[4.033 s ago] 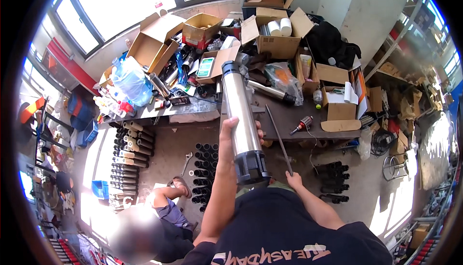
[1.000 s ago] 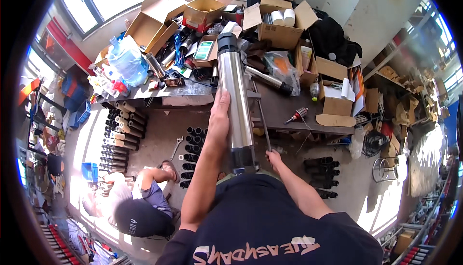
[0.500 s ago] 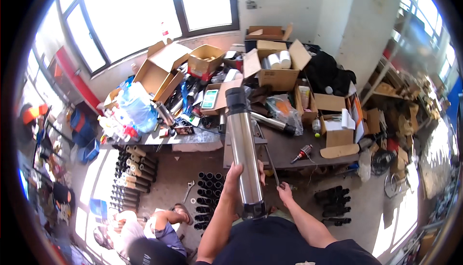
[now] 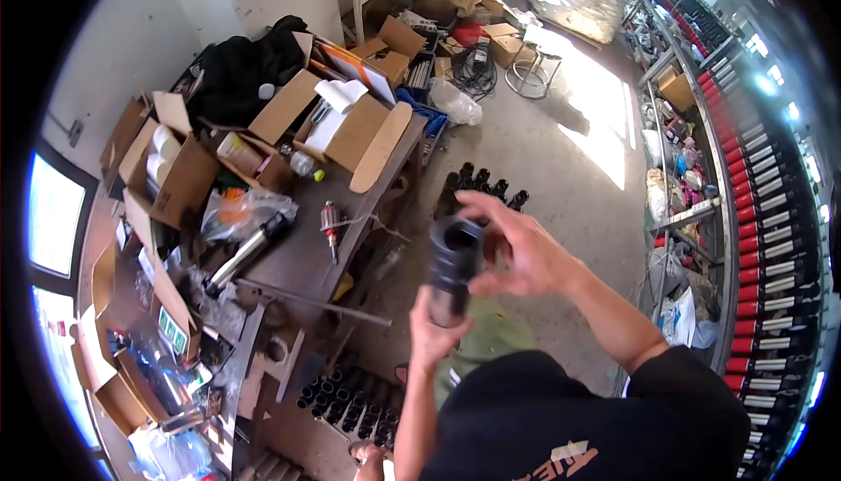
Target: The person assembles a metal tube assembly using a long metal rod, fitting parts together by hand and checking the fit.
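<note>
My left hand (image 4: 432,330) is wrapped round a metal cylinder with a black end (image 4: 453,258), held upright in front of my body. The black end faces up toward me and shows a round dark opening; the rest of the cylinder is foreshortened and mostly hidden below. Beside that black end is my right hand (image 4: 530,253), its fingers and thumb spread apart and curved toward the rim. Whether its fingertips touch the rim I cannot tell. A long thin metal bar (image 4: 337,306) juts out past the edge of the workbench (image 4: 293,262), to the left of my left hand.
On the bench lie a shiny tube (image 4: 238,258), a red-bodied tool (image 4: 329,222) and open cardboard boxes (image 4: 355,135). Several black cylindrical parts (image 4: 346,402) stand on the floor. Another person's hand (image 4: 372,455) shows low down. A rack of red-and-black tubes (image 4: 749,262) runs along the right.
My view and body have turned right. The cylinder has swung from lengthwise to nearly end-on. My right hand has left the bar's end and come up beside the black end.
</note>
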Available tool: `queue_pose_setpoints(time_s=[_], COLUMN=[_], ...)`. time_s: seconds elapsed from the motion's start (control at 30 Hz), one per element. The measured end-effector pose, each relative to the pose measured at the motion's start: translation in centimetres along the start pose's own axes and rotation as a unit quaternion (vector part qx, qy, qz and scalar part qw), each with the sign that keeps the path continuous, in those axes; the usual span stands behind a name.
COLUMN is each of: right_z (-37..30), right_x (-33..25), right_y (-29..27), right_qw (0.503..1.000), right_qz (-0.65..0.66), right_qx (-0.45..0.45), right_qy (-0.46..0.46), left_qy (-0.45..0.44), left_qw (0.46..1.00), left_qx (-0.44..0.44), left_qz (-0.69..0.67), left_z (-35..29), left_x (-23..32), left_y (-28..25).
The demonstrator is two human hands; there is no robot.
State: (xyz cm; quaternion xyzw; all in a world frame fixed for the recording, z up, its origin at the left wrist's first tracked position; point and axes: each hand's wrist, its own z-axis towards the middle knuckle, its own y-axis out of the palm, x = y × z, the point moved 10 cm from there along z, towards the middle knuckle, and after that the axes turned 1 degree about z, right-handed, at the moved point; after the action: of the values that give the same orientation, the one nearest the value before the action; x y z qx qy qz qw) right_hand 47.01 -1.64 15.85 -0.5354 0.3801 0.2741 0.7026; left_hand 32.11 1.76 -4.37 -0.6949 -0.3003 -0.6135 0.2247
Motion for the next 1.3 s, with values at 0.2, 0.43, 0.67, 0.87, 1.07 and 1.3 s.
queue_pose_setpoints(time_s=[0.2,0.43,0.67,0.87,1.07,1.3], right_z=[-0.5,-3.4,-1.2,-2.2,0.8,-5.6], right_x=[25.1,68.4,86.2,86.6,76.5,58.9], right_y=[4.0,17.7,15.9,13.0,15.8,27.0], right_qw=[0.947,0.861,0.781,0.806,0.873,0.959], right_qz=[-0.219,-0.211,-0.261,-0.303,-0.42,-0.21], right_qx=[-0.137,-0.032,0.078,0.082,0.026,-0.056], right_qy=[0.191,0.461,0.563,0.501,0.246,0.181], left_qy=[-0.013,-0.392,-0.638,-0.595,-0.508,-0.589], left_qw=[0.964,0.891,0.658,0.708,0.79,0.683], left_qx=[0.069,0.228,0.396,0.373,0.34,0.43], left_qz=[0.258,0.038,-0.056,-0.076,-0.049,0.027], left_z=[9.3,-7.9,-31.1,-26.0,-24.5,-43.9], left_x=[-16.3,-44.6,-44.9,-42.7,-43.9,-56.8], left_y=[6.4,2.1,-2.1,0.7,-1.6,-8.6])
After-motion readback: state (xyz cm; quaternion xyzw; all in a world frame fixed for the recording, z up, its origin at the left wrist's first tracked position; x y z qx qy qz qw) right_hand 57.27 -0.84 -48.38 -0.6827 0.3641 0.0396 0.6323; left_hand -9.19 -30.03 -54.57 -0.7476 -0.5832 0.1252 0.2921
